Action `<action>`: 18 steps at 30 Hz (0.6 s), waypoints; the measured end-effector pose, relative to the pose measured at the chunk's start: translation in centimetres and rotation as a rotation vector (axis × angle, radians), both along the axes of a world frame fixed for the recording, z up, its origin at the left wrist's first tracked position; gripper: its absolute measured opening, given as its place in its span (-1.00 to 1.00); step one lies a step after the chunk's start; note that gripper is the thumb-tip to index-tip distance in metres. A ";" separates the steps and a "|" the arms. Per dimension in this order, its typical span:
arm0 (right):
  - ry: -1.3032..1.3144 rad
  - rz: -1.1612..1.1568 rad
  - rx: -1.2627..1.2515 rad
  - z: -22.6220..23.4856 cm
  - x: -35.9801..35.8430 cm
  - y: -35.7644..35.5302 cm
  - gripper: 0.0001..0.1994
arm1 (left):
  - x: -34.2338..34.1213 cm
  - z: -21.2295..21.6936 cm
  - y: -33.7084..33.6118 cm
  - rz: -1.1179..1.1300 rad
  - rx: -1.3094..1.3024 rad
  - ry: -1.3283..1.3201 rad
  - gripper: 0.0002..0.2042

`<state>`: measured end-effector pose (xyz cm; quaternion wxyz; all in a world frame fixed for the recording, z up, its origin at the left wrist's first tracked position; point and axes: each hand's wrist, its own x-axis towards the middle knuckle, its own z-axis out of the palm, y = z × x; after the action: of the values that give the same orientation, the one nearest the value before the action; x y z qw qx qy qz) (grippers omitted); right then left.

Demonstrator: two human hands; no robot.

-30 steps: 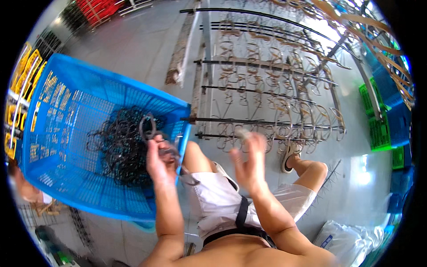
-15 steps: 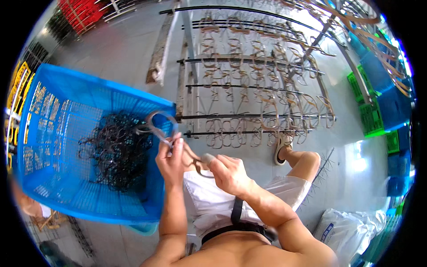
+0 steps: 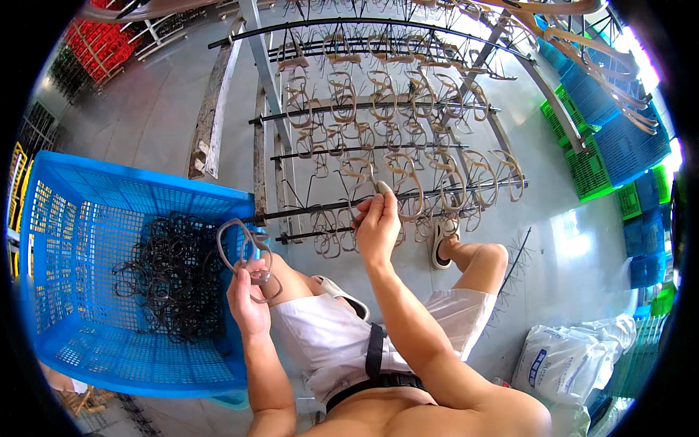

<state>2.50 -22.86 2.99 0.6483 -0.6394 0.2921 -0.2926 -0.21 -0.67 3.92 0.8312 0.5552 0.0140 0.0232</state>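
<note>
My left hand (image 3: 247,300) grips a bunch of brownish glasses frames (image 3: 244,251) just over the right wall of a blue plastic crate (image 3: 65,218). A dark tangle of more frames (image 3: 171,273) lies inside the crate. My right hand (image 3: 378,222) is raised to a metal rack (image 3: 378,153) and pinches one frame (image 3: 364,178) against a rod of the rack. Rows of similar pale frames hang on the rack's rods. My bent legs in white shorts sit between crate and rack.
Blue and green crates (image 3: 604,138) are stacked at the right. Red crates (image 3: 91,36) stand at the top left. A white sack (image 3: 564,360) lies on the grey floor at the lower right. A sandalled foot (image 3: 439,244) rests under the rack.
My right hand took one frame from the bunch at my left hand and rose to the rack. My left hand stayed at the crate's edge with the bunch.
</note>
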 end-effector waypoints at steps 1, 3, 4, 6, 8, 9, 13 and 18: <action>-0.014 0.010 0.036 -0.2 0.1 0.1 -0.79 | -0.2 0.0 0.1 -0.035 0.017 -0.014 -0.66; -0.042 0.031 0.108 -0.5 0.1 0.2 -0.80 | -0.9 0.0 0.4 -0.122 -0.010 0.011 -0.69; -0.070 0.032 0.150 -0.4 0.1 0.4 -0.81 | -1.1 0.1 0.5 -0.165 -0.025 0.024 -0.70; -0.126 0.034 0.233 0.0 -0.1 0.9 -0.81 | -1.2 0.2 0.6 -0.137 0.110 0.021 -0.74; -0.140 0.019 0.258 -0.3 -0.1 0.9 -0.81 | -1.2 0.0 0.6 -0.093 0.254 0.005 -0.74; -0.148 0.010 0.271 -0.4 -0.1 0.9 -0.81 | -1.1 0.2 0.7 -0.102 0.254 0.002 -0.77; -0.146 0.001 0.266 -0.6 0.2 0.8 -0.78 | -1.0 0.0 0.8 -0.086 -0.066 0.032 -0.81; -0.151 0.005 0.225 -0.7 0.4 1.5 -0.75 | -0.9 -0.1 0.2 0.006 0.092 -0.027 -0.78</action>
<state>2.87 -21.34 2.25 0.7367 -0.5394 0.2718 -0.3038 -1.12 -0.49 3.82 0.8047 0.5926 0.0036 0.0339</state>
